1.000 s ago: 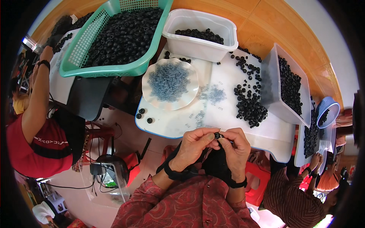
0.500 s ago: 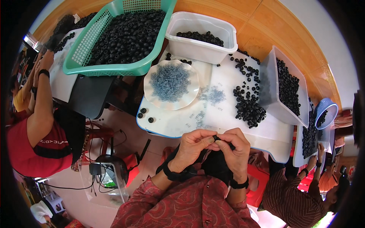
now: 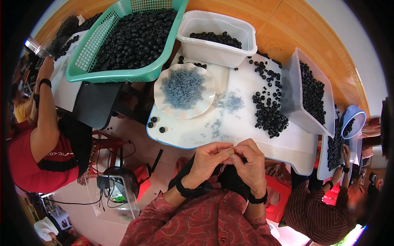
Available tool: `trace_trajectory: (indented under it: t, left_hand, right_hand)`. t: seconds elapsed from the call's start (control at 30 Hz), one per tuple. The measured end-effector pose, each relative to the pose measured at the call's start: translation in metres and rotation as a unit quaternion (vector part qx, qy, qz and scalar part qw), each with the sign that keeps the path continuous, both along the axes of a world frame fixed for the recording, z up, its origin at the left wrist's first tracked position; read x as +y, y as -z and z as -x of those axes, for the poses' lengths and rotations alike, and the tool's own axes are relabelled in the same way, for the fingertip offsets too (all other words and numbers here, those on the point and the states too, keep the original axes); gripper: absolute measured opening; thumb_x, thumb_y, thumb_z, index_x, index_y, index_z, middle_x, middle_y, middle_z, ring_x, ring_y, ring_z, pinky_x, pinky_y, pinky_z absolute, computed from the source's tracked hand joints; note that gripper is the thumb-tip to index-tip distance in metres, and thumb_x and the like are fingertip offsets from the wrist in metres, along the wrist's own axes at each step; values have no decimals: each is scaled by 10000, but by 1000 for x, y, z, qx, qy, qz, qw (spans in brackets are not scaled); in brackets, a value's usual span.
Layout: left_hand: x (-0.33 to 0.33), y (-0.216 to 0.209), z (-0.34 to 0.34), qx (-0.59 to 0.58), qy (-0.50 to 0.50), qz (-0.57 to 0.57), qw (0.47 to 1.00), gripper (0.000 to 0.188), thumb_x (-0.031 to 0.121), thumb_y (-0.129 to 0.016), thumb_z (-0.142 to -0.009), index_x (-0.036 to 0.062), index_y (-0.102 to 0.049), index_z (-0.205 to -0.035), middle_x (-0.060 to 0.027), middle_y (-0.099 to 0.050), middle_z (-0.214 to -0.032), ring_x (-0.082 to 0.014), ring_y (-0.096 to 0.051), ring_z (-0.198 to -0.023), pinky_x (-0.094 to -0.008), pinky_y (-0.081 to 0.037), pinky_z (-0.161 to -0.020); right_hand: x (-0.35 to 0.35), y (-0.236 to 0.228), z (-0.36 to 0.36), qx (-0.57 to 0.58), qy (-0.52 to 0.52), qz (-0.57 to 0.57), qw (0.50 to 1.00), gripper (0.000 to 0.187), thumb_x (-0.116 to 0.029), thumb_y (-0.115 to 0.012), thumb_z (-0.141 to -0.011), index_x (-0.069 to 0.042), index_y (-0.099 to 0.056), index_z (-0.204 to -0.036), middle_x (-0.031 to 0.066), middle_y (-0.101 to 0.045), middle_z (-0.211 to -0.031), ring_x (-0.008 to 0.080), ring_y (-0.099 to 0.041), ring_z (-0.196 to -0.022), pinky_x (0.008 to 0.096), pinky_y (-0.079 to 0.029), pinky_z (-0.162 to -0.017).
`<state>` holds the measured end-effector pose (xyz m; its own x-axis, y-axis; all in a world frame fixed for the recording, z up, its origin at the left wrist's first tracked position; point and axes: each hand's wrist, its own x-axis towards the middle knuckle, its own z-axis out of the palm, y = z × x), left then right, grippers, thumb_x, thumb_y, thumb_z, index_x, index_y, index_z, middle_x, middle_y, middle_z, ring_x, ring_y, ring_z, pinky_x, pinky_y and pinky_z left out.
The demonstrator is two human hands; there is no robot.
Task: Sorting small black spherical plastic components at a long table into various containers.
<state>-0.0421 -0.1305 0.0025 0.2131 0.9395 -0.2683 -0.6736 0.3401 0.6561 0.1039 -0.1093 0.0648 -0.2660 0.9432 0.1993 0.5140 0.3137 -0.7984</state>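
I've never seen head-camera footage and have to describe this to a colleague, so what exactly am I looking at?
There is no machine here: these are a person's own bare hands, left and right. A wide fisheye camera worn on the person's head looks down at them, which is why straight edges bend.

The fingers of both hands meet at the near edge of the white table; anything pinched between them is hidden.

On the table are a wavy-edged plate heaped with tiny bluish pieces, loose black pieces, a white tub and a grey bin, both holding more black pieces. A green basket of them sits at upper left. Other people are on both sides.
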Motion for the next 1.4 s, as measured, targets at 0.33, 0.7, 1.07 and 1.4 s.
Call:
trace_trajectory:
  t: [0.33,0.7,1.07,1.4]
  left_hand:
    - [2,4,-1,20,11,14,1000,217,51,-623,-941,-59,-647,-1127,-117,-687,-1014,-147,-670,-886,-276,-594,-780]
    - [4,12,10,-123,-9,-62,990,281,36,-527,-986,-61,-579,-1245,-185,-665,-1096,-217,-685,-938,-339,-600,-834]
    - [4,7,15,-187,8,-99,977,310,56,-540,-982,-57,-562,-1269,-209,-657,-1114,-229,-676,-963,-396,-590,-881]
    - [-3,1,7,-111,-22,-86,990,325,16,-635,-896,-55,-617,-1213,-58,-645,-873,-119,-619,-768,-264,-567,-770]
  right_hand:
    - [-4,6,1,-14,20,23,999,146,41,-719,-766,6,-659,-895,99,-603,-854,213,-648,-683,299,-524,-591]
    - [-11,-5,7,113,44,21,992,316,50,-724,-790,2,-645,-1092,112,-638,-960,169,-676,-774,261,-536,-702]
    - [-22,0,21,112,69,-29,991,371,-64,-758,-812,5,-616,-1147,116,-608,-1055,166,-630,-820,262,-510,-697]
    - [-27,12,37,113,92,68,987,512,-131,-776,-829,60,-539,-1241,30,-542,-866,60,-466,-687,186,-455,-602]
